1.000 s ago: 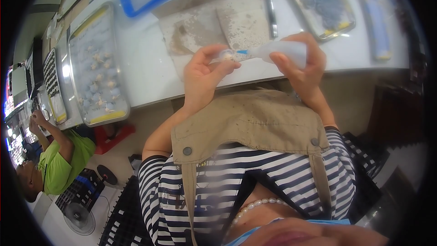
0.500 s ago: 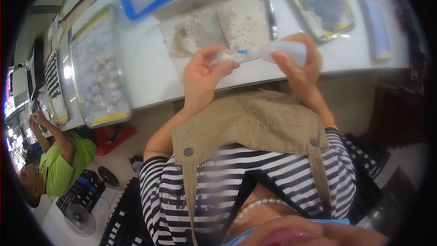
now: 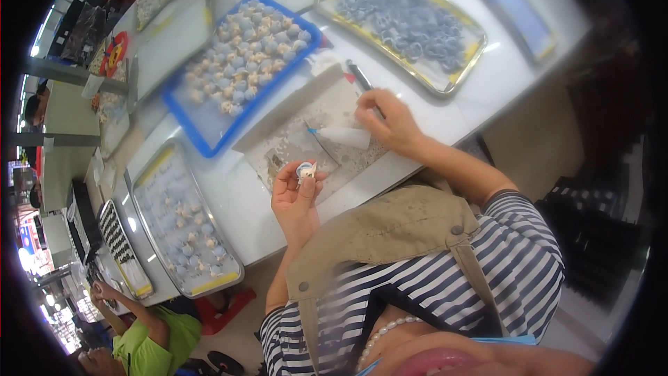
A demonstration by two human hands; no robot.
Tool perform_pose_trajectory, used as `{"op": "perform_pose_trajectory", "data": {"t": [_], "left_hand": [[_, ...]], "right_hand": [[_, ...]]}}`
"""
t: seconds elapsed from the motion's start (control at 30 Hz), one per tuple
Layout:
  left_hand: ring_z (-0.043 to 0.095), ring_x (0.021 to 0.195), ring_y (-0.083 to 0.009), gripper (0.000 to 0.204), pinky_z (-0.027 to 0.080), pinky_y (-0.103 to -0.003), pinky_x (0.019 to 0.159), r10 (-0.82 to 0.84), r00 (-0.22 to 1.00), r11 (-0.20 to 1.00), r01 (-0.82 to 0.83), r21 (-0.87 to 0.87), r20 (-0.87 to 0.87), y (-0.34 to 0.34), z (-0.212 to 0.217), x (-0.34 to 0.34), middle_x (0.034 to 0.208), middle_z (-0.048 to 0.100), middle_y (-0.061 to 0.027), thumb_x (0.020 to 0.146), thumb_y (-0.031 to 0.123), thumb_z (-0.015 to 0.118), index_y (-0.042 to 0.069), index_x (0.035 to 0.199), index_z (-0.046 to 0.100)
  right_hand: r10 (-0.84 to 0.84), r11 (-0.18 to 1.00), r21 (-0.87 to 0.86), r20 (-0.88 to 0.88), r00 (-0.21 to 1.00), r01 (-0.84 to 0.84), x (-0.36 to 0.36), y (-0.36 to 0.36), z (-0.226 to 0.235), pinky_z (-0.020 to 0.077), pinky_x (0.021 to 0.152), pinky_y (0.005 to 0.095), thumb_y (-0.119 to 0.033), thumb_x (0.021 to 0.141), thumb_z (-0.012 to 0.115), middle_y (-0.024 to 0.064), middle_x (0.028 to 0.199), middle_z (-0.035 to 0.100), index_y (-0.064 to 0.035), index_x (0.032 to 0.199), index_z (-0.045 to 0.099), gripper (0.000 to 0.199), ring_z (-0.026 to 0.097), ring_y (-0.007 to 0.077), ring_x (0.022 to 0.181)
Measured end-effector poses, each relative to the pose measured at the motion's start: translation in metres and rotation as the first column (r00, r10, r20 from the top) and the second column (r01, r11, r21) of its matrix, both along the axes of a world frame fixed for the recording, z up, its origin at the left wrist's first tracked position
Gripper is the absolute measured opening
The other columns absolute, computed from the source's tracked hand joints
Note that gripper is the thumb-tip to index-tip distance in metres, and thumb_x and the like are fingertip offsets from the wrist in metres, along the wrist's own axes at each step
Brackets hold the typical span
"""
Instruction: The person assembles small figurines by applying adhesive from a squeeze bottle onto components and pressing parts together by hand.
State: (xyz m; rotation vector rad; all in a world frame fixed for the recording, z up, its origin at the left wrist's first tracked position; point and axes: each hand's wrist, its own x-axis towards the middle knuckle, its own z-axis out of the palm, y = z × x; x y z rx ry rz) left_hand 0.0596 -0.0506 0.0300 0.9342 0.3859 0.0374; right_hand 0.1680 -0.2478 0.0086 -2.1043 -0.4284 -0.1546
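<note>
My left hand (image 3: 296, 191) is raised over the table's near edge and pinches a small white and blue piece (image 3: 305, 170) between thumb and fingers. My right hand (image 3: 385, 123) rests on the worn work mat (image 3: 292, 141) and grips the wide end of a white squeeze bottle with a blue tip (image 3: 341, 136). The bottle lies nearly flat on the mat, its tip pointing left, a hand's width from the small piece. A dark pen (image 3: 363, 79) lies just beyond my right hand.
A blue tray (image 3: 182, 108) of several small pieces sits behind the mat. A metal tray (image 3: 321, 4) of bluish rings is at the far right, another metal tray (image 3: 142, 179) of pieces at the left. Another person in a green shirt (image 3: 156, 338) sits at the lower left.
My right hand has gone away from my left hand and down to the mat with the bottle. My left hand keeps the small piece. The view has swung down and right.
</note>
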Motion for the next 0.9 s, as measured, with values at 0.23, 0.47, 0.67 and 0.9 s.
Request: {"op": "perform_pose_trajectory", "data": {"t": [0.23,0.47,0.67,0.9], "left_hand": [[0.059,0.085,-0.0163,0.033,0.048,-0.020,0.069,-0.026,1.000,0.999,0.026,0.020,-0.007,0.002,-0.003,0.021,0.105,0.056,-0.0098,0.078,0.005,0.063,0.003,0.108,0.049],[0.059,0.082,-0.0178,0.031,0.047,-0.024,0.069,-0.034,0.999,0.995,0.032,0.094,0.011,-0.013,-0.001,0.014,0.103,0.056,-0.0102,0.079,0.002,0.060,0.001,0.108,0.049],[0.060,0.083,-0.0182,0.032,0.047,-0.024,0.070,-0.060,0.997,0.987,0.066,0.147,-0.044,-0.022,0.000,0.019,0.102,0.056,-0.0095,0.079,0.000,0.057,0.000,0.110,0.048],[0.057,0.094,-0.0188,0.039,0.046,-0.025,0.078,-0.098,0.983,0.988,0.077,0.131,0.157,-0.025,0.015,0.037,0.108,0.054,-0.0077,0.077,-0.004,0.058,0.000,0.114,0.046]], "right_hand": [[-0.137,0.916,-0.299,0.393,0.909,0.268,0.130,-0.066,0.010,0.0434,0.073,0.0354,-0.010,0.073,0.060,0.0113,0.084,0.061,-0.0049,0.088,0.059,0.015,0.056,0.0272,0.081],[-0.198,0.752,-0.554,0.327,0.924,0.358,0.170,-0.078,-0.009,0.0441,0.073,0.0415,-0.011,0.075,0.051,0.0130,0.082,0.058,-0.0094,0.093,0.056,0.019,0.055,0.0323,0.083],[-0.287,0.957,-0.015,0.128,0.949,0.291,0.145,-0.087,0.007,0.0451,0.072,0.0300,-0.010,0.079,0.053,0.0077,0.089,0.058,-0.0082,0.103,0.057,0.024,0.057,0.0197,0.084],[0.464,0.638,0.767,-0.456,0.759,0.071,0.024,-0.020,0.048,0.0437,0.068,0.0214,-0.006,0.080,0.059,0.0043,0.089,0.057,-0.0034,0.105,0.053,0.026,0.056,0.0106,0.077]]}}
